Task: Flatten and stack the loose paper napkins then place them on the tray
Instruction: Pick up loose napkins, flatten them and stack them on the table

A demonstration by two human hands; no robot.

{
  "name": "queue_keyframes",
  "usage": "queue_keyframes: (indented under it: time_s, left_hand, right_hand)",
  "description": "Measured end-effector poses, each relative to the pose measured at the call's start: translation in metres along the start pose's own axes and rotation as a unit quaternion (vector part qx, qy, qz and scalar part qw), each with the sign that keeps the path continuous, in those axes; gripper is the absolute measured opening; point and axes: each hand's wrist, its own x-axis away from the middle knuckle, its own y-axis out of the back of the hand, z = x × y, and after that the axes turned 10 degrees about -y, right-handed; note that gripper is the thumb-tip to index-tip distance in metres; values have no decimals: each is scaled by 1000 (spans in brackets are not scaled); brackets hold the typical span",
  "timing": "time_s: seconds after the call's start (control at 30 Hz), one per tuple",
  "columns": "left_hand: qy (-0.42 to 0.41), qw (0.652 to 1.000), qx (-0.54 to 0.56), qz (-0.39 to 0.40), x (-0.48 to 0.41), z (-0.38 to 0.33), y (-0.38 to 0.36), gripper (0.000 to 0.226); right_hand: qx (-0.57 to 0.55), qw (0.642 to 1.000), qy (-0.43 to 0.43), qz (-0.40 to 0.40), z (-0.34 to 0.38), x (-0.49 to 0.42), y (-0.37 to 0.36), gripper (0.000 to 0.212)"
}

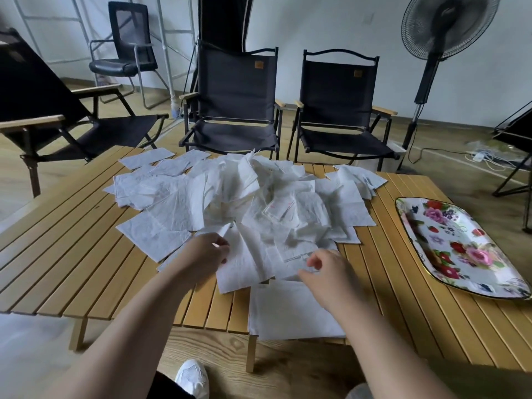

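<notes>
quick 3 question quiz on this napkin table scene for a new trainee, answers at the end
1. True or false: the flower-patterned oval tray already holds napkins.
2. On the slatted wooden table, on which side of the heap of loose white paper napkins does that tray lie? A: the person's left. B: the person's right. C: under the heap.
3. What lies flat at the table's near edge, close to the right hand?
Key: 1 false, the tray holds nothing. 2 B. 3 flat white napkin paper; one sheet or several cannot be told.
</notes>
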Motion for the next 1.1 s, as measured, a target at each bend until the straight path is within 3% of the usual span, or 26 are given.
queue_keyframes:
  time_s: [0.17, 0.27, 0.4, 0.53, 0.6, 0.73, 0.83, 0.97, 1.1]
  left_hand:
    - [16, 996, 71, -42, 1, 4, 10, 15]
    - [18, 996, 77, -40, 1, 7, 10, 15]
    - [-19, 998, 48, -24, -4, 15, 11, 17]
    - [-65, 998, 5, -18, -8, 16, 7, 36]
    - [-71, 997, -3, -13, -9, 15, 3, 38]
    - [-69, 997, 9, -27, -8, 11, -3, 32]
    - [-67, 997, 16, -40, -4, 11, -5, 29]
    - [-53, 997, 9, -50, 0, 17, -3, 28]
    - [-56, 997, -5, -53, -4, 21, 3, 34]
  right_hand:
    - [53, 997, 47, 21, 49, 7, -47, 26]
    - [81, 996, 39, 2, 64, 8, -63, 17]
    - [22, 993, 112, -24, 68, 10, -61, 9]
    - [-45, 976, 201, -74, 56, 12, -46, 13]
    - [-25, 981, 179, -70, 42, 10, -42, 4]
    - [69, 994, 82, -6, 27, 2, -46, 34]
    - [88, 994, 63, 4, 42, -2, -55, 41]
    - [82, 993, 83, -18, 63, 4, -66, 17]
    - [7, 989, 138, -46, 66, 8, -53, 8]
